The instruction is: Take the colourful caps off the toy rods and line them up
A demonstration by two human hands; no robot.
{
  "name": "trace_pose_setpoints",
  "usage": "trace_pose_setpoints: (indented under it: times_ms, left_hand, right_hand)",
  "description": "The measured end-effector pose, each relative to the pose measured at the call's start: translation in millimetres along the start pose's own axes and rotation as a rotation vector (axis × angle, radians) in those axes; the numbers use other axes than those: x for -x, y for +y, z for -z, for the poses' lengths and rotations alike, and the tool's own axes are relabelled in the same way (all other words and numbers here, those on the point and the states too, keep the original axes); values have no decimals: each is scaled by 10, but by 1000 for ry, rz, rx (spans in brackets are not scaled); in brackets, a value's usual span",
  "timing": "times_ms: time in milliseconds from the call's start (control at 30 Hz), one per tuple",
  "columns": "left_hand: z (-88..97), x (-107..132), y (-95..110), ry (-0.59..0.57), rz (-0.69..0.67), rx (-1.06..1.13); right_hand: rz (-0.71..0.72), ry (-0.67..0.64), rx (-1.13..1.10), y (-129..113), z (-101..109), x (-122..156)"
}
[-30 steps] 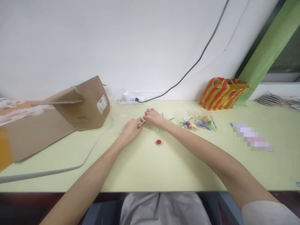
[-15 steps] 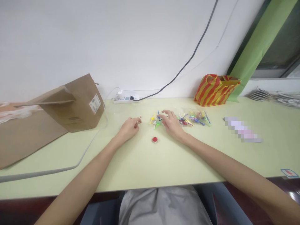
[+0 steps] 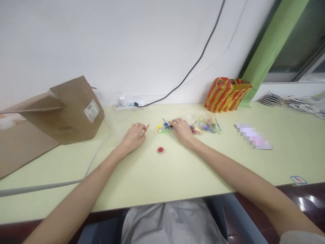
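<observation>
My left hand [image 3: 133, 136] is closed, with a thin red plastic piece [image 3: 146, 128] between thumb and fingertips, just above the table. The fingertips of my right hand [image 3: 182, 131] close on a small black plastic piece [image 3: 171, 126], partly hidden by the fingers. Close to it lie a blue piece [image 3: 166, 124], a yellow piece [image 3: 158, 128] and a green piece [image 3: 162, 132] with thin stems. A small round container with a red top [image 3: 160, 149] stands on the table between my forearms.
Clear bags of colourful plastic pieces [image 3: 207, 127] lie right of my right hand. An open cardboard box [image 3: 73, 112] stands left, a striped bag [image 3: 227, 96] at the back right. A power strip [image 3: 129, 105] and black cable [image 3: 193, 66] run along the wall. A blurred flat packet [image 3: 254, 137] lies right.
The view has turned slightly right. My right hand's fingers, earlier raised and apart, have come down onto the black piece. My left hand still holds the red piece.
</observation>
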State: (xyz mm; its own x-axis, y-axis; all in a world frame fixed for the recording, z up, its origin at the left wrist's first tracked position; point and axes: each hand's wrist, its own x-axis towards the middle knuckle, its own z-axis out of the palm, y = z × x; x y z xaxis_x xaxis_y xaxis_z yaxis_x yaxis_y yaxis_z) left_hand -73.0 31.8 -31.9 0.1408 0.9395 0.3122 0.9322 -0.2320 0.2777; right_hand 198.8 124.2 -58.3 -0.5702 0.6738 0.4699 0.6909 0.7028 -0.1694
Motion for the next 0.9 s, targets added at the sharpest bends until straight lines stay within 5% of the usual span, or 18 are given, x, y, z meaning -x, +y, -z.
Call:
trace_pose_setpoints:
  times_ms: [267, 600, 900]
  left_hand:
    - [-28, 8, -62, -3, 76, 63]
    - [-66, -8, -86, 11, -59, 84]
    - [-41, -14, -86, 5, -16, 49]
  right_hand:
    - [-10, -16, -39, 34, 6, -24]
    - [246, 10, -24, 57, 111, -33]
    - [182, 73, 27, 139, 184, 5]
